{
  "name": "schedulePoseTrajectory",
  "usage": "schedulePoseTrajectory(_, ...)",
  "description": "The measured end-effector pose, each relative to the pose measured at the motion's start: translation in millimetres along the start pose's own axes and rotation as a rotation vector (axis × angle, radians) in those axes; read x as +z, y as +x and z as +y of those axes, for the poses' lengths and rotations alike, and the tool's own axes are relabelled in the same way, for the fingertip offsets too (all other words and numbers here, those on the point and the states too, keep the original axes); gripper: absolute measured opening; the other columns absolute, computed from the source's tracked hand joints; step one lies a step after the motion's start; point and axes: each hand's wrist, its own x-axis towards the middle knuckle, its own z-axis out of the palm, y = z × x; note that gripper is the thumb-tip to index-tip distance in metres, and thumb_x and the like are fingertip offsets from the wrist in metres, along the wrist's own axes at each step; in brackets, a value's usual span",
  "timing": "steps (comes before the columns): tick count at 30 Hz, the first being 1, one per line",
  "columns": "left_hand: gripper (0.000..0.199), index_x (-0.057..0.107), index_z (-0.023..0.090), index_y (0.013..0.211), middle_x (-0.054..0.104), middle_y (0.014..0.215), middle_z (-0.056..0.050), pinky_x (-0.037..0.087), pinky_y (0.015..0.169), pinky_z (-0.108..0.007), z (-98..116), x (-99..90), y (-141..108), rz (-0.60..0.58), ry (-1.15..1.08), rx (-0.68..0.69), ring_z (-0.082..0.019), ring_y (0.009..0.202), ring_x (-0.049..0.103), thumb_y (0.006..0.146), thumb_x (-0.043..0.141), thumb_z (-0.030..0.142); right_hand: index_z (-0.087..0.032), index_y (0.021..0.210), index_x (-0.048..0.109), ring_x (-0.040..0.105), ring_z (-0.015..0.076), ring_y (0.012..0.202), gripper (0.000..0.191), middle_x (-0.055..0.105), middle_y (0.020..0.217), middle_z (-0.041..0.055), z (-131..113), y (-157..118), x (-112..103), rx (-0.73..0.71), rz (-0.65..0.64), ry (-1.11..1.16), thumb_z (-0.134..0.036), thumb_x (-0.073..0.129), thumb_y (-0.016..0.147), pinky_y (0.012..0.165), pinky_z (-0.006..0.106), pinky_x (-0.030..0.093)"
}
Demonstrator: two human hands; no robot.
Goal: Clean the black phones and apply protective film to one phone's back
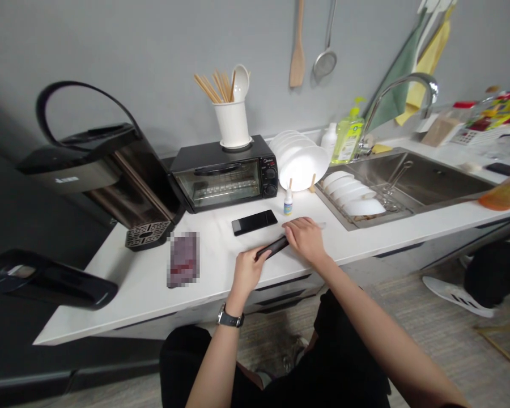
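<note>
My left hand point(247, 267) is closed around the near end of a slim black bar-like object point(276, 246), its kind unclear. My right hand point(305, 239) lies over the other end with its fingers curled down on it. A pale, narrow tip pokes out beyond the right hand; what lies beneath that palm is hidden. The object is held low over the white counter point(215, 249), near the front edge. Just behind the hands are a black phone point(255, 222) lying flat and a small white bottle point(288, 203) standing upright.
A black toaster oven point(225, 181) bears a white utensil holder point(232, 122). Left stand a drinks machine point(123, 175) and a blurred-out item point(183, 259). White plates point(301, 167), bowls point(363, 207), a soap bottle point(348, 136) and the sink point(442, 181) are right. Another person's shoe point(457, 296) shows.
</note>
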Motion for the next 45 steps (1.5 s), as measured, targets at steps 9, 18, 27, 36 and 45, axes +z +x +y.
schedulePoseTrajectory(9,0.021,0.074,0.020,0.083,0.071,0.077,-0.006,0.055,0.074,-0.035,-17.5,10.1,2.6,0.048,0.038,-0.046,-0.023,0.076,0.067,0.090,0.056,0.012,-0.017,0.127,0.071,0.063,0.0253,0.120,0.035,0.076,0.126,0.0096,-109.2,-11.5,26.2,-0.163,0.075,0.272,-0.018,0.046,0.103,0.110,0.044,0.042)
schedulePoseTrajectory(18,0.026,0.080,0.018,0.100,0.081,0.087,-0.006,0.055,0.073,-0.029,-9.4,3.8,4.0,-0.005,-0.054,-0.018,-0.021,0.074,0.071,0.098,0.061,0.036,-0.018,0.093,0.071,0.060,0.0252,0.086,0.036,0.071,0.086,0.0089,-13.5,-3.1,9.5,-0.035,0.041,-0.013,-0.025,0.040,0.109,0.084,0.039,0.041)
schedulePoseTrajectory(27,0.025,0.076,0.015,0.079,0.079,0.082,-0.009,0.051,0.070,-0.029,-8.5,5.6,1.0,0.028,0.040,0.001,-0.021,0.072,0.068,0.092,0.055,0.010,-0.019,0.116,0.072,0.062,0.0252,0.111,0.031,0.075,0.117,0.0083,-96.4,-17.4,22.5,0.003,0.132,0.199,-0.020,0.043,0.105,0.119,0.047,0.031)
schedulePoseTrajectory(36,0.024,0.080,0.018,0.101,0.083,0.094,-0.006,0.054,0.074,-0.028,-1.8,1.3,2.3,-0.016,-0.019,-0.022,-0.023,0.081,0.074,0.099,0.059,0.028,-0.014,0.120,0.072,0.066,0.0269,0.096,0.035,0.077,0.102,0.0109,-25.9,-8.7,9.8,-0.079,0.050,0.082,-0.029,0.042,0.110,0.092,0.043,0.046)
schedulePoseTrajectory(45,0.026,0.080,0.016,0.095,0.082,0.090,-0.010,0.055,0.073,-0.030,-3.9,7.4,1.9,-0.015,0.059,0.009,-0.024,0.080,0.074,0.096,0.054,0.016,-0.016,0.142,0.061,0.062,0.0264,0.126,0.043,0.074,0.126,0.0115,-89.3,-19.4,24.1,-0.004,0.188,0.233,-0.019,0.037,0.108,0.120,0.049,0.036)
